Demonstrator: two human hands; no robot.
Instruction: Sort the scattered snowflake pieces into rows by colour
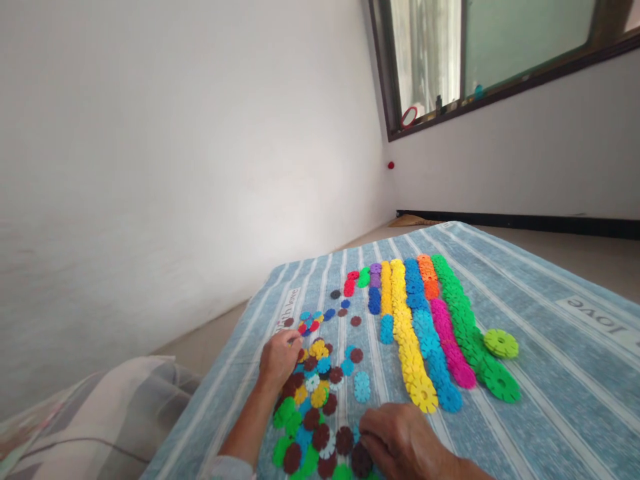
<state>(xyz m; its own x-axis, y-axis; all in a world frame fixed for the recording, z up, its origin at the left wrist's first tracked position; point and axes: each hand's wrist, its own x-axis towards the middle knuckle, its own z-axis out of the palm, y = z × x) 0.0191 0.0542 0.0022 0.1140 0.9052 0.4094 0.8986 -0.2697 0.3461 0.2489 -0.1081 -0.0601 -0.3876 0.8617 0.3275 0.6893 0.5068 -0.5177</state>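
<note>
Notched plastic snowflake discs in many colours lie on a striped blue cloth (545, 400). My left hand (280, 357) is at the left edge of the loose pile (320, 393), fingers pinched together just below some red discs (314, 326); whatever is between them is hidden. Low in the view, my right hand (400, 437) has its fingers curled down at the pile's right side, beside a dark brown disc (361, 460). A bit of light blue disc (357, 432) shows by its fingertips, but I cannot tell if it is held.
Overlapping rows of discs stretch away on the right: a yellow row (407, 333), a blue row (425, 330), a magenta row (450, 340) and a green row (460, 320). A lime disc (501, 343) lies beside the green row. A white wall (200, 133) stands behind.
</note>
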